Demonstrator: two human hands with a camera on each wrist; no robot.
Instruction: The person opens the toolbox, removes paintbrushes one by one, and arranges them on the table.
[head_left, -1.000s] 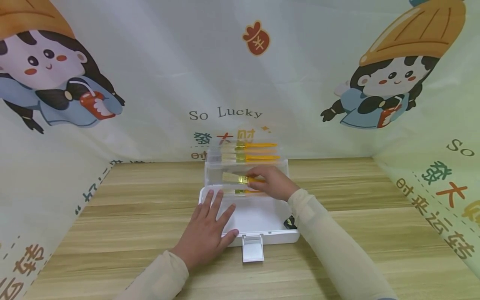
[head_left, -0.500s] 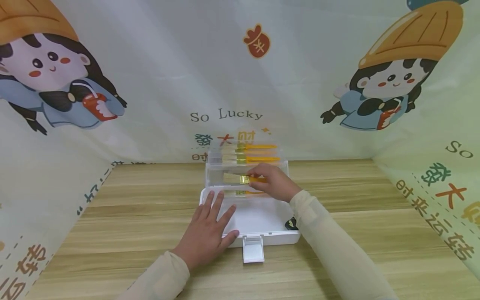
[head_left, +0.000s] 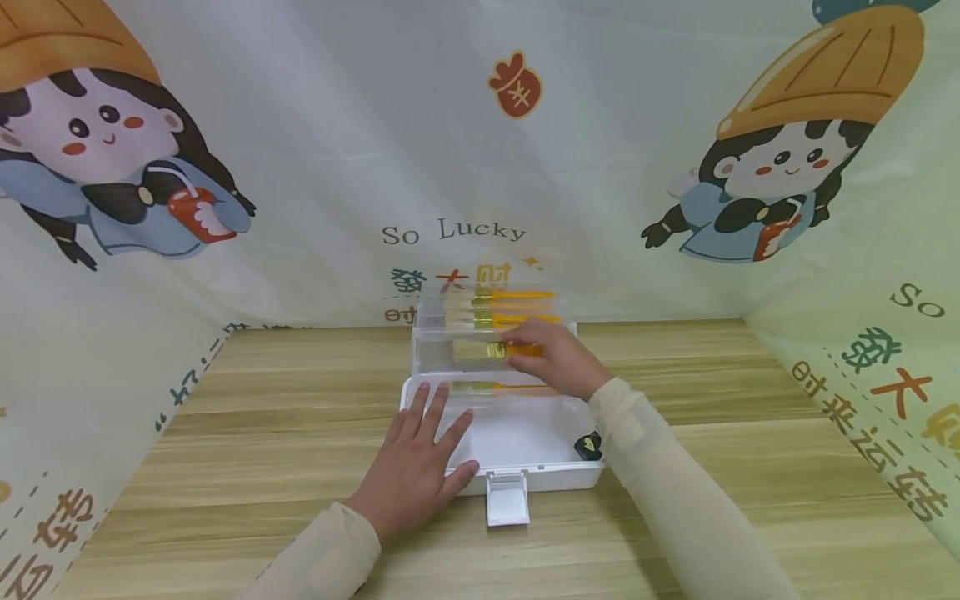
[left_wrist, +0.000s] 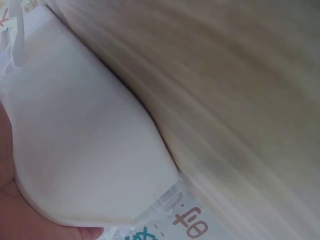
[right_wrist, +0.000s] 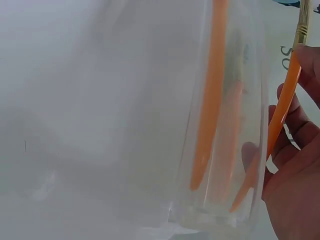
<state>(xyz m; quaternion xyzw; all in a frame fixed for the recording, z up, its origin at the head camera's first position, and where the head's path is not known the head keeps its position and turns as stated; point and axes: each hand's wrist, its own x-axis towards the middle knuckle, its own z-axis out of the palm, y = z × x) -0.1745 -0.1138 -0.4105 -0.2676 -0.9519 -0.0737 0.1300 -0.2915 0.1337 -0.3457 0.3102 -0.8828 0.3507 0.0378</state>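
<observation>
A white plastic case (head_left: pixel 517 433) stands unlatched, with clear tiered trays (head_left: pixel 431 354) rising at its back. My left hand (head_left: pixel 416 462) rests on its left side, fingers spread and straight; the left wrist view shows the case's white outer wall (left_wrist: pixel 90 125) beside that hand. Above the trays, my right hand (head_left: pixel 558 358) pinches a flat paintbrush (head_left: pixel 472 351) near its metal ferrule, bristles pointing left. In the right wrist view, the orange handle (right_wrist: pixel 286 97) of this paintbrush slants down behind clear plastic. Whether its tip touches the tray I cannot tell.
More orange-handled paintbrushes (head_left: pixel 528 319) lie in the upper trays, and another paintbrush (head_left: pixel 517 387) in the lowest. A small black item (head_left: pixel 588 447) sits in the case's right front corner. The white latch (head_left: pixel 507 500) hangs over the wooden tabletop (head_left: pixel 300 392). Printed cloth (head_left: pixel 337 125) walls the table.
My right hand has moved slightly to the right and up, carrying the paintbrush with it. The left hand stays in place on the case.
</observation>
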